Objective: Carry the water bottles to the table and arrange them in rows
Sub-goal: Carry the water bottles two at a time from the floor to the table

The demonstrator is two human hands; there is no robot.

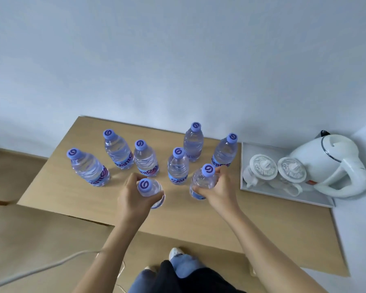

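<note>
Left hand (pixel 133 197): curled round a water bottle (pixel 151 192), nearest the table's front edge
Right hand (pixel 217 190): grasping a second bottle (pixel 203 182), just left of the tray
Standing bottles (pixel 178 166): six upright on the table (pixel 72 191), left of the tray
Tray (pixel 283 195): holding two lidded cups (pixel 262 168) and a white kettle (pixel 325 161)

Each bottle cap (pixel 145 184) has a purple swirl like the letter G. The blue label on the far-left bottle (pixel 88 167) shows part of a word, maybe "Game". Other labels show the same letters, partly hidden.
</note>
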